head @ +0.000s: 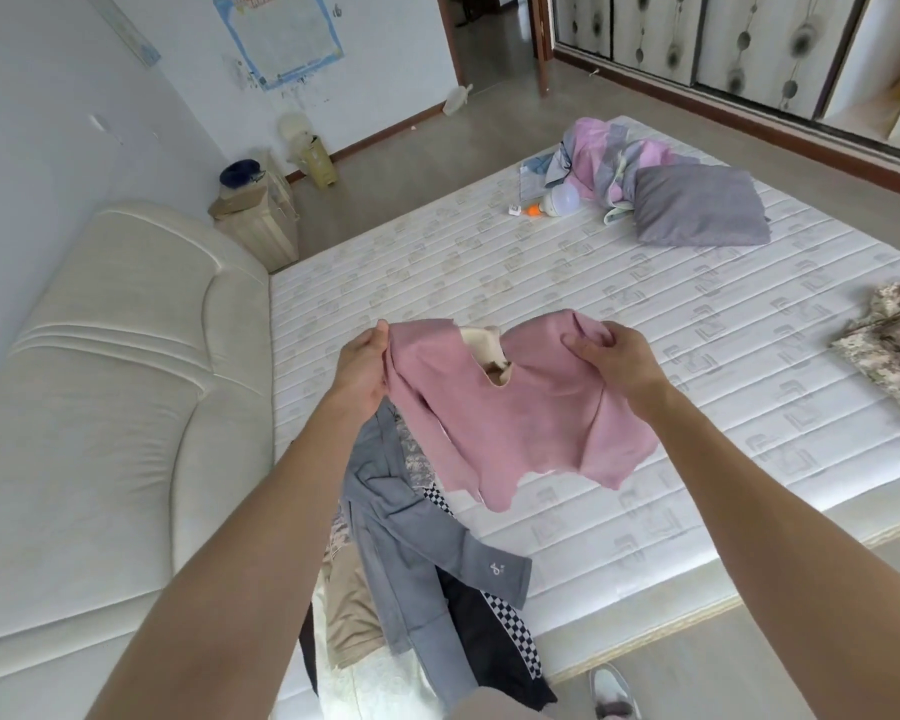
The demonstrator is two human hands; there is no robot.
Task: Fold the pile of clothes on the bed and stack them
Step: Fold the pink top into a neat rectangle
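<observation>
Bed [645, 314] fills the frame's middle, the unfolded pile [411, 553] at lower centre. Above it hangs the pink top [510, 423], held taut across the shoulders, body dropping toward the camera: left hand [362, 368] and right hand [611, 358] each pinch a shoulder, level.

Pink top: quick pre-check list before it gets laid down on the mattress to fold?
1. Left hand grips one shoulder of the pink top: ok.
2. Right hand grips the other shoulder: ok.
3. Top held up, hanging above the mattress: ok.
4. Top spread flat, sleeves out: not ok, it hangs bunched and creased.
5. Bare mattress ahead of the hands for laying it down: ok.
6. Lower edge apart from the grey garment in the pile: cannot tell, the two overlap in this view.
</observation>
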